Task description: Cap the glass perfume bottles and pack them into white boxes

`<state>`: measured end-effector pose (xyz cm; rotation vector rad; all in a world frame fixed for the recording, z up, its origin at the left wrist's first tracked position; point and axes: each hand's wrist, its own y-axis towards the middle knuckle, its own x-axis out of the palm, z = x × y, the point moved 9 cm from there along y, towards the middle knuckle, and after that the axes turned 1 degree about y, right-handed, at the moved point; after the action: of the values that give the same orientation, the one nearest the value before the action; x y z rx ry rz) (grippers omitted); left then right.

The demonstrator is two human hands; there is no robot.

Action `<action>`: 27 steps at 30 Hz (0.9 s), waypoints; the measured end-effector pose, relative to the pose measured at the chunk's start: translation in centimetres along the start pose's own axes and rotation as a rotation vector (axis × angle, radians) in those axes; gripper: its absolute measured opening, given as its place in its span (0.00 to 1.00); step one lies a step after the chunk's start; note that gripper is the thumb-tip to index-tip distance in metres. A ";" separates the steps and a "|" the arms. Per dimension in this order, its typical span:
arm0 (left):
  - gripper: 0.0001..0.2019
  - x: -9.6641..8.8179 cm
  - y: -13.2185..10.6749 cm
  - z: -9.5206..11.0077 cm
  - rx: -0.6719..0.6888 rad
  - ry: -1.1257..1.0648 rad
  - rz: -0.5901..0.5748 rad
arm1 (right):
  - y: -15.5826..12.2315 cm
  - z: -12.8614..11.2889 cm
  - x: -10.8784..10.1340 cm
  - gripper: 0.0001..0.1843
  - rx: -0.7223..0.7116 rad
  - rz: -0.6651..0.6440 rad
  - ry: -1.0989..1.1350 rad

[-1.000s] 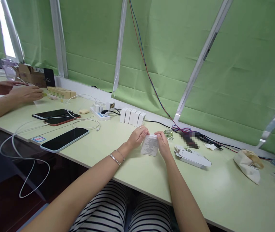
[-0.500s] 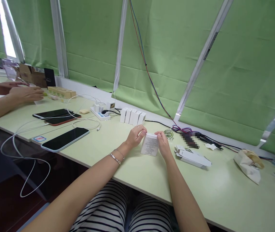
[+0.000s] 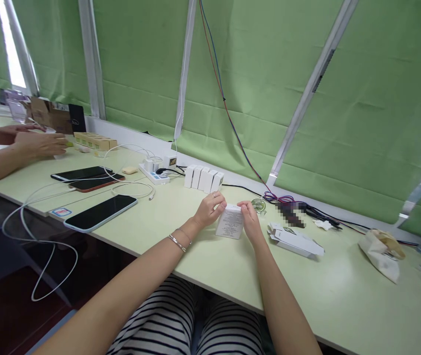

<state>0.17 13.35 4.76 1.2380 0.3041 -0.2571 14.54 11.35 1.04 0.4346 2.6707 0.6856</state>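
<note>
A small white box (image 3: pixel 229 223) with printed text on its face stands on the pale green table (image 3: pixel 203 261), held between both hands. My left hand (image 3: pixel 209 209) pinches its top left corner, fingers curled. My right hand (image 3: pixel 249 220) grips its right edge. Just behind my left hand stands a row of several small white boxes (image 3: pixel 203 178). To the right of my right hand lie flat unfolded white cartons (image 3: pixel 294 240).
Three phones (image 3: pixel 100 211) lie at the left with white cables (image 3: pixel 36 217). A power strip (image 3: pixel 153 173) sits behind them. Another person's hands (image 3: pixel 36 144) work at the far left near tan boxes (image 3: pixel 94 142). Black cables (image 3: pixel 314 212) and a paper bag (image 3: pixel 380 251) lie right.
My left fingers have shifted slightly along the box's top corner. The box stays in place between both hands.
</note>
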 end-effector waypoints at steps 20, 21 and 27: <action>0.13 1.5 0.0 -1.1 -0.108 -0.006 -0.125 | 0.1 3.2 0.3 0.22 0.245 -0.059 0.084; 0.13 1.5 0.0 -1.1 -0.107 -0.004 -0.125 | 0.1 3.4 0.4 0.23 0.251 -0.059 0.085; 0.12 1.6 0.1 -0.4 -0.051 0.011 -0.150 | 0.3 3.7 0.5 0.27 0.243 -0.043 0.079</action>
<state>1.66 13.73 4.14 1.1684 0.4116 -0.3695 15.67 13.23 -2.01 0.4181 2.8419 0.3737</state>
